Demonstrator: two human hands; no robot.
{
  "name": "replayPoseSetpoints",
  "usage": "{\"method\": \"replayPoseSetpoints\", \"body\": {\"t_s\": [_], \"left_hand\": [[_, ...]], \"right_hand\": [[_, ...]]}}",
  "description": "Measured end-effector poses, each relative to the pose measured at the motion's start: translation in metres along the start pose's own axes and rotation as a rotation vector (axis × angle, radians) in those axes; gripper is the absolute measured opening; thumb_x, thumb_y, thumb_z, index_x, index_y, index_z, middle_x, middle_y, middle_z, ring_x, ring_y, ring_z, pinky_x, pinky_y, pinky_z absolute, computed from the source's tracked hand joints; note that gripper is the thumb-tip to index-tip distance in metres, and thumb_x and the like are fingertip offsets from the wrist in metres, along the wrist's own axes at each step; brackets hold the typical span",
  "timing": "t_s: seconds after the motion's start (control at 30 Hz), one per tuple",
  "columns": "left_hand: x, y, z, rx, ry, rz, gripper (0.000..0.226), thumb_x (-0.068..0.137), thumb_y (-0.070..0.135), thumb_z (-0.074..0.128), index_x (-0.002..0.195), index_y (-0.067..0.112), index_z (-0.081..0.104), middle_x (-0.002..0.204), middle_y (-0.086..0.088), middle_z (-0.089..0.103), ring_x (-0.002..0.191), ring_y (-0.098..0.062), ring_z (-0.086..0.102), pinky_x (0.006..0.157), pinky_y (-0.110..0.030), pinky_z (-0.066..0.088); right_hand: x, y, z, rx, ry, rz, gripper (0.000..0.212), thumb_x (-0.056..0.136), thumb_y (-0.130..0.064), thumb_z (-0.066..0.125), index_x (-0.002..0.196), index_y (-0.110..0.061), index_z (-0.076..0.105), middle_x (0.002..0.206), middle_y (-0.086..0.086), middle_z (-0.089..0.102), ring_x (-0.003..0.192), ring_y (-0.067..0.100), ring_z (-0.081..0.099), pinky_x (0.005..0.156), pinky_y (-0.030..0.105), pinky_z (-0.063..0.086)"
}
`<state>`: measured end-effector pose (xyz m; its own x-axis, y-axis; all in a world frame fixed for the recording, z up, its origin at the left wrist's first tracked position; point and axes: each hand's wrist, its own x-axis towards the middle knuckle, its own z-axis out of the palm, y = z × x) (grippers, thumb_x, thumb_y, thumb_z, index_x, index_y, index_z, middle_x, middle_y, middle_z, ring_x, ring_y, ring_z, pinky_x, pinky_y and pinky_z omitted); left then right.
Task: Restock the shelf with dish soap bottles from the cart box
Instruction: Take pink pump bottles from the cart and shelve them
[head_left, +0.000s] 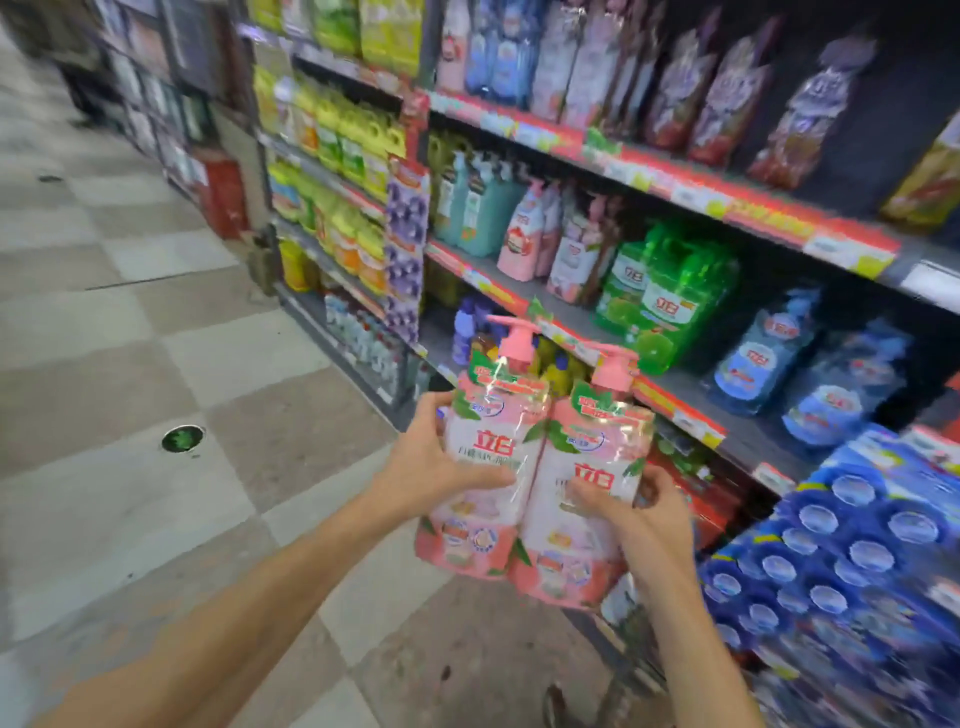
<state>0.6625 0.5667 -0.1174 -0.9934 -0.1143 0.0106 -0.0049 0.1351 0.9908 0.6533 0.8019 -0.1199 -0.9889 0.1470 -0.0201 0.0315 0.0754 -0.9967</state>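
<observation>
I hold a plastic-wrapped twin pack of pink dish soap bottles with pink pump tops, upright in front of the shelves. My left hand grips its left side, thumb across the front label. My right hand grips the lower right side, fingers curled over the wrap. The pack hangs just before the red-edged shelf that carries green packs and blue bottles. Similar pink bottles stand on the same shelf farther left.
Blue-capped wrapped bottles are stacked at the lower right, close to my right arm. Shelves of yellow and green bottles run along the aisle to the left. Tiled floor stretches left, with a dark round floor mark.
</observation>
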Motion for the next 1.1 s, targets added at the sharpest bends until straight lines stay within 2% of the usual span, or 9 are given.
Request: {"method": "replayPoseSetpoints", "body": {"t_s": [0.1,0.2,0.37,0.5,0.57,0.63,0.73,0.9,1.1], "left_hand": [[0.014,0.026,-0.035,0.012,0.046,0.082,0.091,0.039,0.037,0.096,0.112,0.037,0.044,0.105,0.005,0.07,0.092,-0.007,0.071,0.083,-0.036,0.058],[0.027,0.046,-0.059,0.053,0.063,0.132,0.093,0.05,0.028,0.096,0.122,0.033,0.039,0.105,0.008,0.069,0.088,-0.002,0.07,0.08,-0.03,0.058],[0.067,0.069,-0.094,0.089,0.106,0.213,0.099,0.047,0.036,0.094,0.127,0.03,0.037,0.105,0.013,0.066,0.087,0.004,0.068,0.081,-0.027,0.057],[0.112,0.08,-0.118,0.093,0.126,0.262,0.097,0.043,0.044,0.09,0.123,0.033,0.036,0.108,0.012,0.064,0.091,0.003,0.067,0.076,-0.018,0.056],[0.141,0.082,-0.13,0.081,0.13,0.272,0.099,0.042,0.046,0.093,0.123,0.033,0.037,0.11,0.009,0.066,0.096,-0.003,0.068,0.08,-0.023,0.058],[0.173,0.089,-0.142,0.096,0.131,0.289,0.1,0.042,0.048,0.094,0.123,0.032,0.038,0.11,0.007,0.068,0.099,-0.008,0.069,0.083,-0.029,0.058],[0.222,0.107,-0.159,0.095,0.135,0.307,0.092,0.045,0.046,0.096,0.118,0.033,0.041,0.111,0.004,0.069,0.099,-0.011,0.069,0.079,-0.026,0.057],[0.294,0.132,-0.176,0.04,0.124,0.363,0.07,0.059,0.016,0.091,0.111,0.02,0.044,0.101,-0.003,0.072,0.084,-0.008,0.073,0.065,-0.017,0.056],[0.372,0.152,-0.192,-0.001,0.091,0.395,0.087,0.05,0.033,0.089,0.122,0.02,0.044,0.099,-0.002,0.074,0.085,-0.013,0.074,0.072,-0.032,0.061]], "right_hand": [[0.012,-0.032,0.032,0.014,-0.043,-0.088,0.066,0.045,-0.019,0.099,0.102,-0.013,0.065,0.092,0.003,0.078,0.083,0.015,0.075,0.072,0.034,0.06],[0.023,-0.051,0.056,0.03,-0.053,-0.137,0.062,0.055,-0.018,0.095,0.108,-0.009,0.065,0.095,0.001,0.078,0.089,0.019,0.076,0.079,0.038,0.06],[0.053,-0.081,0.095,0.047,-0.084,-0.209,0.053,0.061,-0.016,0.091,0.107,-0.009,0.065,0.091,-0.005,0.078,0.084,0.011,0.075,0.071,0.028,0.058],[0.092,-0.1,0.13,0.019,-0.054,-0.257,0.068,0.052,-0.031,0.097,0.11,-0.013,0.065,0.096,-0.005,0.077,0.089,0.013,0.074,0.08,0.037,0.06],[0.115,-0.109,0.148,0.017,-0.045,-0.278,0.074,0.048,-0.036,0.097,0.11,-0.013,0.065,0.097,-0.005,0.077,0.091,0.014,0.074,0.083,0.039,0.06],[0.142,-0.119,0.164,0.031,-0.031,-0.298,0.074,0.047,-0.037,0.096,0.109,-0.014,0.064,0.094,-0.009,0.077,0.089,0.011,0.074,0.08,0.036,0.06],[0.183,-0.143,0.192,0.034,-0.026,-0.347,0.069,0.044,-0.042,0.09,0.103,-0.02,0.065,0.087,-0.017,0.076,0.083,0.003,0.072,0.073,0.023,0.056],[0.248,-0.167,0.226,0.022,0.036,-0.409,0.049,0.058,-0.028,0.095,0.099,-0.025,0.068,0.092,-0.013,0.077,0.089,0.006,0.073,0.081,0.032,0.058],[0.304,-0.193,0.254,0.069,0.065,-0.441,0.053,0.066,-0.014,0.091,0.112,-0.013,0.066,0.092,-0.013,0.077,0.084,0.001,0.073,0.067,0.014,0.054]]}}
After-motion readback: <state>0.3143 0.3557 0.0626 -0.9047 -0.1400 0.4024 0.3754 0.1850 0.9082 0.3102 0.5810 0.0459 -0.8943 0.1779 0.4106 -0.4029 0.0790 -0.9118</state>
